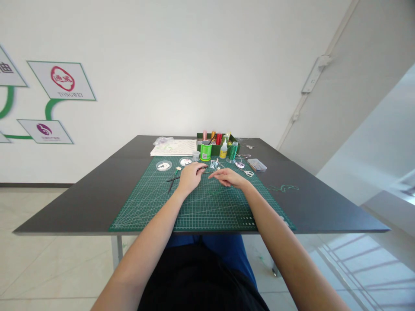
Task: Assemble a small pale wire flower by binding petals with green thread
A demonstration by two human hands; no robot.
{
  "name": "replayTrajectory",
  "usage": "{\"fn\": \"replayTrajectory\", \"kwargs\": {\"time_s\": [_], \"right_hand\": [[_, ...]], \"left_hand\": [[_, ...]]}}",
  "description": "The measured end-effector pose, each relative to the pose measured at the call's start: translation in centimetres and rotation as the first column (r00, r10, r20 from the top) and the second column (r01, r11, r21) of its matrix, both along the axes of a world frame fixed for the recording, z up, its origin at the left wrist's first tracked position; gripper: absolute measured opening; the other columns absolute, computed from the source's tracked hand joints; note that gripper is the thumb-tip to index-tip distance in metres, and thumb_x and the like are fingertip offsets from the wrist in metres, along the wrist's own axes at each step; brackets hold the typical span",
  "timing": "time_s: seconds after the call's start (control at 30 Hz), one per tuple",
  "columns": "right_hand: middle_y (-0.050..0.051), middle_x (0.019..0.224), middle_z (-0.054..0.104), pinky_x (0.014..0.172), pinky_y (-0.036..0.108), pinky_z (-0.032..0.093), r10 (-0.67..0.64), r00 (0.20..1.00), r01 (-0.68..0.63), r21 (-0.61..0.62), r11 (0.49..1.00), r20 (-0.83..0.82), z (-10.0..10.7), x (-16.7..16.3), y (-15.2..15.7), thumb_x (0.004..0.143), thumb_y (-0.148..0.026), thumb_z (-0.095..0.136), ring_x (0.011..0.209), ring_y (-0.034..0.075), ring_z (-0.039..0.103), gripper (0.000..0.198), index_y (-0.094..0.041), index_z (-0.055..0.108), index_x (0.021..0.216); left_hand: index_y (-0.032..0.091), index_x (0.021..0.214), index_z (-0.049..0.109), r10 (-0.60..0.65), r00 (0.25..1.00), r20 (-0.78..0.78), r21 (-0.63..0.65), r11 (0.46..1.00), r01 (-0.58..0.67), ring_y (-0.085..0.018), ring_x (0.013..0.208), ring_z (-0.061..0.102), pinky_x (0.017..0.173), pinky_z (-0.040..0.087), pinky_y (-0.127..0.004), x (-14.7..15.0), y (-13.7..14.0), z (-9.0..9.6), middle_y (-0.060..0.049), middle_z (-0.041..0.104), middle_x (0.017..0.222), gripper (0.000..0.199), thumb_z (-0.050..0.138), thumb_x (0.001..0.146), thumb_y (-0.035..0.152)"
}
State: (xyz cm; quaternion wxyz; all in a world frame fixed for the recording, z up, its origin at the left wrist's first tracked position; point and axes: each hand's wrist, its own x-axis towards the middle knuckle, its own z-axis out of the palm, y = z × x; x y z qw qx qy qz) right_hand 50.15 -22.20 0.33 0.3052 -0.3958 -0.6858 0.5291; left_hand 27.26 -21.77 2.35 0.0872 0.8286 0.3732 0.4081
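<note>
My left hand [190, 176] is over the middle of the green cutting mat, its fingers closed round a slim dark object [202, 168] whose kind I cannot make out. Across from it, my right hand [228, 177] reaches in with its index finger pointing left and the fingertips pressed together. A thin line [208, 172] runs between the two hands; whether it is wire or thread is too fine to tell. Just beyond the fingers sit small pale blue and white pieces [215, 164]. Black slim tools [173, 179] lie left of my left hand, close to a small flower-like piece [178, 169].
The cutting mat [145, 203] covers the middle of the dark table [106, 194]. Behind the hands stand a green can [205, 152], a glue bottle [223, 150], a green thread spool [233, 150] and a box of spools [215, 150]. White-handled scissors [248, 173], a clear case [257, 165] and green cord [283, 188] lie right.
</note>
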Motion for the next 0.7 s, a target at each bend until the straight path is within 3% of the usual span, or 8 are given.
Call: {"fn": "replayTrajectory", "kwargs": {"time_s": [0.7], "right_hand": [[-0.008, 0.040, 0.048, 0.038, 0.020, 0.019, 0.055, 0.998, -0.055, 0.008, 0.998, -0.003, -0.02, 0.21, -0.02, 0.089, -0.039, 0.062, 0.033, 0.006, 0.031, 0.040, -0.006, 0.072, 0.110]], "left_hand": [[0.023, 0.104, 0.076, 0.087, 0.996, 0.007, -0.030, 0.996, -0.087, -0.025, 0.099, 0.068, 0.090, 0.051, -0.038, 0.01, 0.43, -0.09, -0.006, 0.076, 0.106, 0.026, 0.058, 0.090, 0.012]]}}
